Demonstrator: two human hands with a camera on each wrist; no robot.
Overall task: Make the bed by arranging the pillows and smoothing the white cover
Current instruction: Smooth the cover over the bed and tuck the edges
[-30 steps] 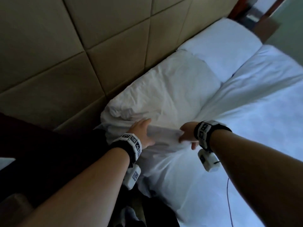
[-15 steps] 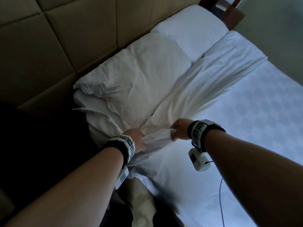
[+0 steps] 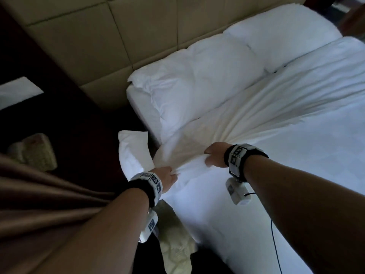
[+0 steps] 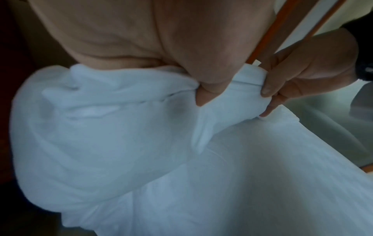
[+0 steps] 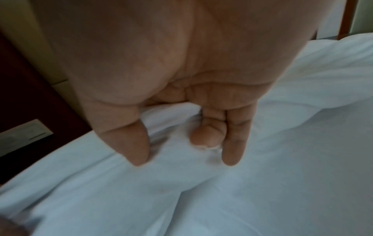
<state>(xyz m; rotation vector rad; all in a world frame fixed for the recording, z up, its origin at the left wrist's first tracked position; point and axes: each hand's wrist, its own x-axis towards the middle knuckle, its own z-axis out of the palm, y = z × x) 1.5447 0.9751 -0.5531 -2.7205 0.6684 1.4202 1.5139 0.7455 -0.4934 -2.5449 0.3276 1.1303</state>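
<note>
Two white pillows lie against the headboard, the near pillow (image 3: 197, 80) and the far pillow (image 3: 286, 34). The white cover (image 3: 286, 119) spreads over the bed, its top edge bunched into folds near the bed's left side. My left hand (image 3: 167, 177) grips that bunched edge at the bed's corner; in the left wrist view the cover (image 4: 121, 143) hangs below my curled fingers. My right hand (image 3: 214, 155) pinches the same edge a little to the right, and the right wrist view shows thumb and fingers (image 5: 232, 143) pressed into the cover (image 5: 201, 191).
A padded beige headboard (image 3: 118, 46) backs the bed. A dark wooden nightstand (image 3: 49, 86) stands to the left. A white corner of cloth (image 3: 134, 151) sticks out beside the mattress over the dark floor. A thin black cable (image 3: 276, 244) hangs from my right wrist.
Both hands have pulled the gripped cover edge away from the near pillow toward the bed's side. The cover now shows taut folds, and the pillows lie farther from my hands.
</note>
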